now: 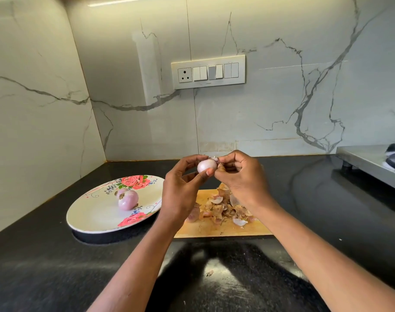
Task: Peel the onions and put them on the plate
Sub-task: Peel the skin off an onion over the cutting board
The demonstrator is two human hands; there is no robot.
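My left hand (183, 185) holds a small pale pink onion (206, 165) between thumb and fingers, raised above the counter. My right hand (239, 176) pinches a bit of skin at the onion's top right. To the left, a white plate (90, 212) with red rose prints carries two peeled onions (127, 199) close together. Below my hands a wooden cutting board (225, 228) holds a pile of dry onion peels (223, 206). One more onion (193, 214) lies on the board's left part, half hidden by my left wrist.
The black counter (57, 266) runs to marble walls at the back and left. A switch panel (207, 72) sits on the back wall. A steel stove edge (369, 163) stands at the far right. One peel scrap (210, 272) lies on the counter near me.
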